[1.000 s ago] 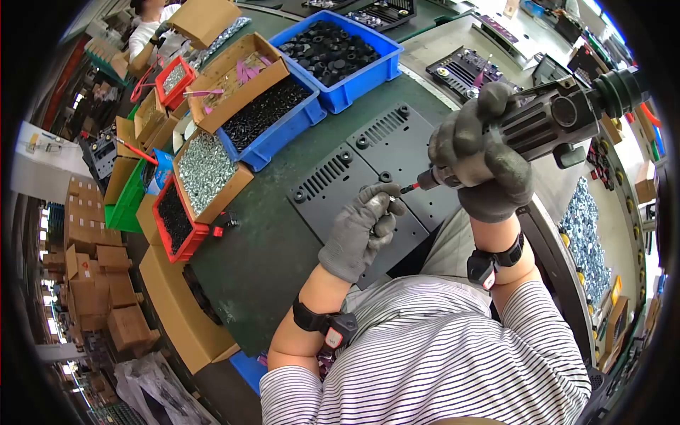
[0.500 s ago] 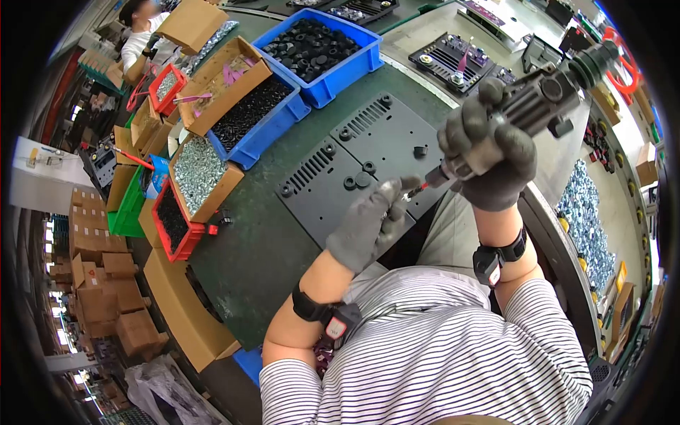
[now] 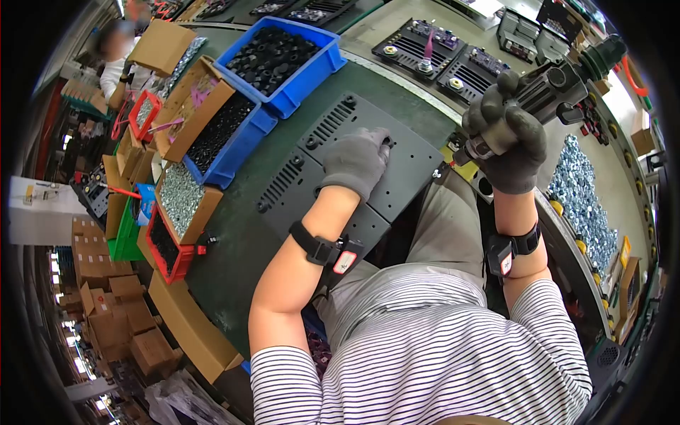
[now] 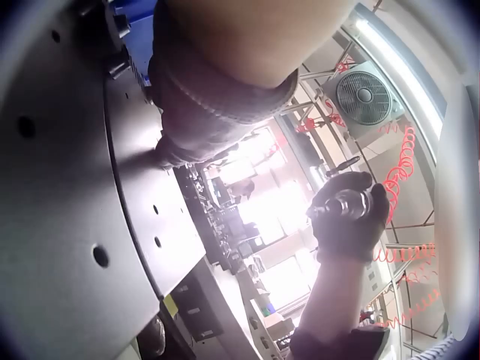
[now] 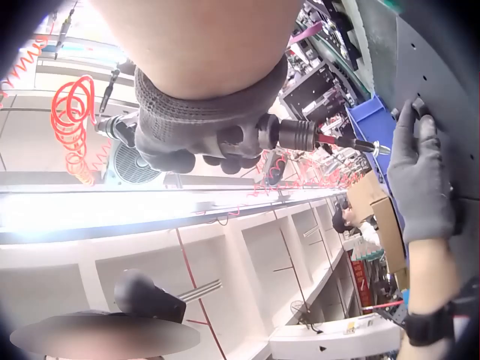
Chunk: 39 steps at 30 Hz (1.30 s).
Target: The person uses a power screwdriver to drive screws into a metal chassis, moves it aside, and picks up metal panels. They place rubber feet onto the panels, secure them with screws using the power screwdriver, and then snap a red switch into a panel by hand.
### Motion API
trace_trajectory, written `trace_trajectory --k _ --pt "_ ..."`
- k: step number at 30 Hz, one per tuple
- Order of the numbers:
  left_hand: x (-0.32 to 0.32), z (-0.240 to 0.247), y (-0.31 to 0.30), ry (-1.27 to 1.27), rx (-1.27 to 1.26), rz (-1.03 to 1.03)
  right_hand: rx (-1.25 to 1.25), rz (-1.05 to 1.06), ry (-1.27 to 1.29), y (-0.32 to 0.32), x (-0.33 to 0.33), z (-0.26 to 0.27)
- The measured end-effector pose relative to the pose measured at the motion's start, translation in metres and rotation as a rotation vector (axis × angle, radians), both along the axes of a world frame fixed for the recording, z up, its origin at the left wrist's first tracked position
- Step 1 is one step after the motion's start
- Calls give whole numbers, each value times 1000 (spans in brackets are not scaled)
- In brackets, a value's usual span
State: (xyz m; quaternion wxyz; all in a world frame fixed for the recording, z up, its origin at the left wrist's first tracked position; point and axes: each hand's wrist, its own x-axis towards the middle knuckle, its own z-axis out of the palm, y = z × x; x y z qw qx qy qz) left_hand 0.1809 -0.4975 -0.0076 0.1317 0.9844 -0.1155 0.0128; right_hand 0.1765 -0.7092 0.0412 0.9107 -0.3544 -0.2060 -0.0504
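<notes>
With right hand [image 3: 508, 138] curled round power screwdriver [image 3: 549, 91], pinching 1 black foot [image 5: 418, 105] at dark panel [image 3: 407, 168] with left hand [image 3: 356, 164]; could drop bit's small metal part [image 5: 377, 149] if jolted, or skew foot if pressed unevenly.

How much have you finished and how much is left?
Some looks done: four black round pieces sit beside the slots on the two black panels, though I can't tell if they're tight. The left hand pinches another round piece; the right hand holds a power screwdriver. A screw is on its tip, so that probably still needs driving in.
</notes>
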Motion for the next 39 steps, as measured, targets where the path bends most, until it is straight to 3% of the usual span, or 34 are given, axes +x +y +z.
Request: trace_trajectory --k 5,7,9,19,25,27,28,30,34,39 --pt "-7 5 -27 231 -360 -64 -168 -171 -46 -7 11 -8" --pt "-10 3 -39 251 -366 -52 -291 -223 22 -3 15 -9" --pt "-11 -1 -46 232 -374 -54 -252 -228 9 3 20 -14" --pt "-12 -15 -50 130 -342 -25 -703 -80 76 28 34 -20" --pt "-4 -18 -36 89 -359 -33 -630 45 145 26 36 -20" --pt "-5 -7 -19 588 -1261 404 -562 85 136 25 37 -27" --pt "-10 3 -13 627 -1517 441 -551 115 139 26 38 -29" --pt "-22 8 11 678 -1713 417 -533 80 130 30 35 -24" --pt "-44 13 39 751 -1760 451 -638 142 33 31 40 -13" --pt "-61 7 58 504 -1644 425 -495 200 23 27 42 -8"
